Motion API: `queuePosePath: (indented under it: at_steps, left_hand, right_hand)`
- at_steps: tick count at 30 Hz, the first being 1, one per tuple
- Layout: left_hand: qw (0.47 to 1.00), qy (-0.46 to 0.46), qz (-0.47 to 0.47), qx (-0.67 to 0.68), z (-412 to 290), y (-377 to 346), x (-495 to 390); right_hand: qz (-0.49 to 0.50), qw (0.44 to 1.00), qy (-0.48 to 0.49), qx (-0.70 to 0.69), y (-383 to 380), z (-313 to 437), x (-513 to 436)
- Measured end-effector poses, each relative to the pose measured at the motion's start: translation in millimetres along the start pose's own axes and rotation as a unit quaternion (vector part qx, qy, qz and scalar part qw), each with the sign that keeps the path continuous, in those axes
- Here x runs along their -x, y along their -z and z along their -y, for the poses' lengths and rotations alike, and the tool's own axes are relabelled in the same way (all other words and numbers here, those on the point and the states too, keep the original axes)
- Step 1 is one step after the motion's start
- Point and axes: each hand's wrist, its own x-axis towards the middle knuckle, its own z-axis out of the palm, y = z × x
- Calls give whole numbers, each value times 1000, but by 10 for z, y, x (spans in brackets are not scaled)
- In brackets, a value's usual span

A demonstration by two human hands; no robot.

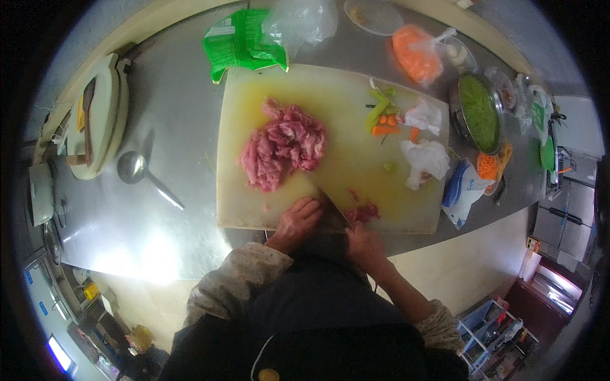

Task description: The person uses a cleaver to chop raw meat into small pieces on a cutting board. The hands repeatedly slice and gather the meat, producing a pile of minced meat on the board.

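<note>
My right hand [366,245] grips a cleaver [333,207] low on a white cutting board [267,213]; its handle is hidden in the hand. My left hand [302,219] rests at the board's near edge, beside the blade's left side, fingers curled; whether anything is under them cannot be told. Beyond it lies a heap of raw sliced meat [290,140]. Small dark red meat pieces [366,212] are right of the blade. Carrot pieces [387,128], a green vegetable stalk [377,113] and crumpled white plastic or paper [425,159] lie on the board's right side.
A metal ladle [133,167] and stacked white boards or lids [102,119] are at left. A green bag [243,45] overlaps the board's far edge. At right stand a steel bowl of green vegetables [479,112], diced carrot [487,166] and a bag of orange food [417,55].
</note>
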Motion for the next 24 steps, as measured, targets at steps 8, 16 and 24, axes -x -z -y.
queuePosePath:
  at_steps: [8, 16, 24]
  left_hand:
    - [999, -38, -5, 13, -3, -22, 86]
    - [999, -10, 39, 16, 0, -26, 99]
    - [1000, 9, -11, -6, 47, -93, 78]
  right_hand:
    - [-52, 998, -16, 10, -41, -174, 176]
    - [55, 998, -15, 33, 219, -108, 334]
    - [39, 998, -54, -22, 115, 57, 39]
